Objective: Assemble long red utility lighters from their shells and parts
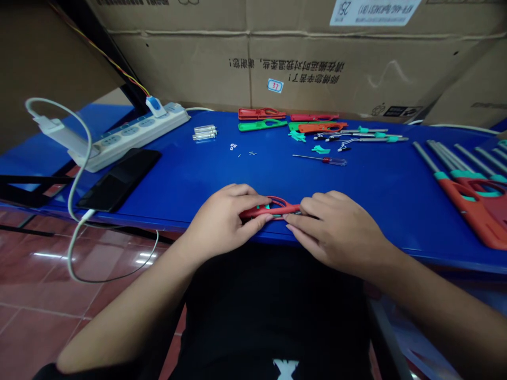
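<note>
A red plastic lighter body lies sideways between my two hands at the front edge of the blue table. My left hand pinches its left end between fingers and thumb, beside a bit of teal plastic. Around the right end, the fingers of my right hand are closed. Beyond them lie a screwdriver with a clear red handle, small teal parts, tiny white pieces and tiny metal pins. Red casings and a green casing rest at the back.
At the left, a black phone with a white cable lies by a power strip. Clear cylinders sit behind. Metal rods and several assembled lighters are at the right. A cardboard box stands behind.
</note>
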`<state>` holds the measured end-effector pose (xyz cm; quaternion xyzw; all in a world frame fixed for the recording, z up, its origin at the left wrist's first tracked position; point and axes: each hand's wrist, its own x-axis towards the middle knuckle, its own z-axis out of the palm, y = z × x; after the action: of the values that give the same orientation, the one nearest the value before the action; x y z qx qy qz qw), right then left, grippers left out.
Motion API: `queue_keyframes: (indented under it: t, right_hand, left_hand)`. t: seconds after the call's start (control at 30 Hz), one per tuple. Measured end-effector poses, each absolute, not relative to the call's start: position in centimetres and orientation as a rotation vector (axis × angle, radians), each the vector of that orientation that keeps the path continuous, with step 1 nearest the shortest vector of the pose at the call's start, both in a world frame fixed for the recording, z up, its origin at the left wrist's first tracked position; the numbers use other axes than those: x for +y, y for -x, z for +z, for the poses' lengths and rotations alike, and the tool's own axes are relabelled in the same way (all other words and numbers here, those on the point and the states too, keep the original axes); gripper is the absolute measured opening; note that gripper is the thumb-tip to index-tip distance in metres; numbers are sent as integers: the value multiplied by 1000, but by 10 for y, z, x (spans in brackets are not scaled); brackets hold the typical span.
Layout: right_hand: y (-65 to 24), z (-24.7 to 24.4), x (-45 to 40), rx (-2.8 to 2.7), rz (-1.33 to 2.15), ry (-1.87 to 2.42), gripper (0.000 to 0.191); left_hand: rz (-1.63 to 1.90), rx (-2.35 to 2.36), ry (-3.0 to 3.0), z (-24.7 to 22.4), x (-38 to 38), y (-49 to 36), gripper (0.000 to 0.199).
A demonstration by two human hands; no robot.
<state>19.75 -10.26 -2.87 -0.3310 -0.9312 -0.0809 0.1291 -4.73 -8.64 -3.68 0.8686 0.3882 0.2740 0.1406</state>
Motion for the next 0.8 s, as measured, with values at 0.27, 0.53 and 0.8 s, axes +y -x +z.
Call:
queue_keyframes:
  t: [0.27,0.53,0.8]
  right_hand:
    - [-198,-31,-103,-2678,-297,936,21]
    - [-192,-37,-111,-2594,-210,967,21]
    - [-180,-36,-118,-2646,-230,1147,26]
  left_hand:
    - [837,1094,-2416,-35,-84,48,31]
    - [860,1104,-2400,-36,-84,47,31]
    - [792,1090,-2500,-35,-87,51,36]
